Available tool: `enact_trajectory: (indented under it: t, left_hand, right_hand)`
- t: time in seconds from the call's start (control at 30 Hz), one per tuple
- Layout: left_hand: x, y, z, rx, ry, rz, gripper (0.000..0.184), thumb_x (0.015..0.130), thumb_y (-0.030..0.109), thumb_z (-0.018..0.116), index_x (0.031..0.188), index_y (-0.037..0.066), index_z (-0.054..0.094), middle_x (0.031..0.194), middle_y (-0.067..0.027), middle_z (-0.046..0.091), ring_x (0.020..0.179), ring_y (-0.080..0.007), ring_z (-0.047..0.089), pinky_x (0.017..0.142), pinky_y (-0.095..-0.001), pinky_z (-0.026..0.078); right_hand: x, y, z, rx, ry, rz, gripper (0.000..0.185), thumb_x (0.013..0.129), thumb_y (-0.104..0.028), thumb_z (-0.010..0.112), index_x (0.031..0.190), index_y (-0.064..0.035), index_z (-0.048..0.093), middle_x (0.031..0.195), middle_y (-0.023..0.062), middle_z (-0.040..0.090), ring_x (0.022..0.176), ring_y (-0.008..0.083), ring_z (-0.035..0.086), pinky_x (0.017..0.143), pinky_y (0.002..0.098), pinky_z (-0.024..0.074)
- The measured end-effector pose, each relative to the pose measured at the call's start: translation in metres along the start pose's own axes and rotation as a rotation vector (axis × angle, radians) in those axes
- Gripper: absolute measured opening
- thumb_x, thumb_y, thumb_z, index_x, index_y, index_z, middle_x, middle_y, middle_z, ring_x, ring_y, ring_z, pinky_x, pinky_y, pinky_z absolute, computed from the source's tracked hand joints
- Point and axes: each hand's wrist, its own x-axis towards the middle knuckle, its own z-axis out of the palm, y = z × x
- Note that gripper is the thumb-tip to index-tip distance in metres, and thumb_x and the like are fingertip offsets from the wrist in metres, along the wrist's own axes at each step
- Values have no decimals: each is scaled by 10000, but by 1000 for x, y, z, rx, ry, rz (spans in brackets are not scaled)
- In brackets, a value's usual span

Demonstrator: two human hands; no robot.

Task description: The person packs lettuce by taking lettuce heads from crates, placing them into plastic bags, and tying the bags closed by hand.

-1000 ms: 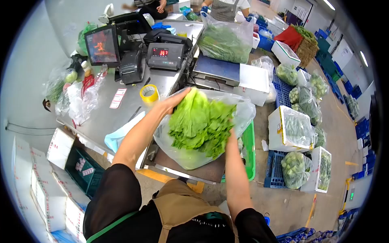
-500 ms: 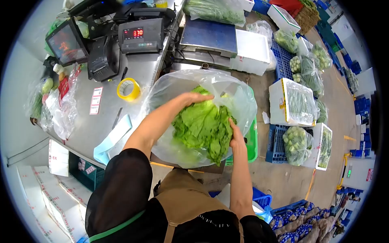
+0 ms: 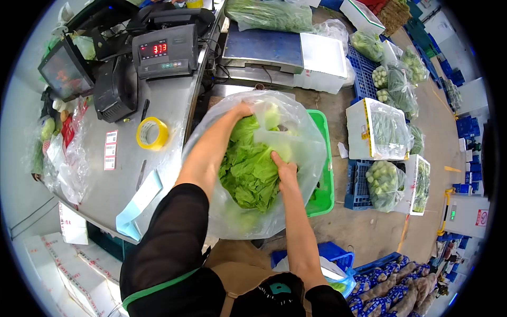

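Note:
Green leafy lettuce lies inside a large clear plastic bag whose mouth is spread wide in front of me. My right hand is closed on the lettuce's right side, the thumb pressed against the pale part of a head. At the far side of the bag opening, my left hand reaches in beside the upper leaves; its fingers are mostly hidden. A paler lettuce head shows through the plastic near the far rim. Part of a green crate appears behind the bag on the right.
On the metal table at left are a yellow tape roll, a label sheet and a scale display. The blue scale platform is beyond the bag. Foam boxes and bagged vegetables stand at right.
The lettuce now sits deeper in the bag, turned and shifted left. My right hand has moved left and up onto it; my left hand has drawn back toward the bag's far rim.

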Motion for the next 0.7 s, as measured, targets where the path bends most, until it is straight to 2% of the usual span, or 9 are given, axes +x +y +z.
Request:
enact_trajectory:
  t: [0.1,0.23,0.33,0.4,0.47,0.5,0.57,0.63,0.7]
  left_hand:
    - [26,-18,18,166,220,-97,610,779,545,599,1143,56,627,1187,-198,585,1068,-349,563,908,-433,433]
    - [36,-36,19,162,344,-146,627,769,562,595,1154,68,622,1194,-212,580,1080,-380,560,923,-443,428]
    - [49,-51,26,-260,317,147,656,767,580,582,1163,57,609,1183,-216,582,1097,-395,548,926,-476,425]
    - [57,-57,33,-238,338,272,646,793,568,556,1177,50,593,1187,-207,581,1113,-378,539,930,-481,422]
    - [40,-42,36,137,419,274,601,844,531,516,1200,50,573,1207,-188,573,1131,-337,532,941,-462,416]
    - [28,-30,39,227,462,211,643,838,558,510,1235,53,540,1274,-195,505,1181,-348,475,957,-515,375]
    - [-5,-10,51,412,539,83,732,825,611,497,1305,58,473,1408,-209,369,1282,-369,362,989,-623,292]
    - [-30,-7,73,467,551,142,810,801,668,475,1338,62,437,1434,-245,283,1331,-393,254,998,-683,170]
    - [-71,0,104,587,485,207,866,781,708,466,1374,82,391,1459,-264,215,1370,-398,168,1013,-703,95]
  right_hand:
    - [-3,15,1,-434,125,-26,617,741,-226,765,1226,30,483,1132,160,590,1015,281,571,869,369,451]
    - [4,48,-7,-551,201,-208,689,695,-277,789,1238,9,475,1135,179,587,1043,298,560,895,380,433]
    - [0,31,2,-676,150,-153,718,680,-357,787,1233,0,500,1155,204,582,1080,335,549,920,405,420]
    - [7,40,-8,-889,55,-182,749,675,-417,781,1234,-6,499,1181,220,565,1099,353,539,933,407,415]
    - [1,-6,-4,-1024,-49,-59,747,692,-438,762,1244,-12,493,1221,237,531,1114,371,522,935,415,415]
    - [5,-26,-2,-1091,-103,0,746,701,-448,753,1248,-14,490,1242,245,514,1121,380,513,937,418,415]
    - [20,-29,-11,-1022,185,-484,662,763,-380,715,1266,-20,479,1275,253,484,1127,393,502,935,423,416]
    - [46,-35,-32,-1136,390,-887,593,810,-298,678,1267,16,467,1280,273,473,1154,400,483,950,425,401]
    - [9,-90,-20,-959,319,-667,587,821,-251,664,1274,48,442,1296,287,451,1164,415,470,963,423,387]
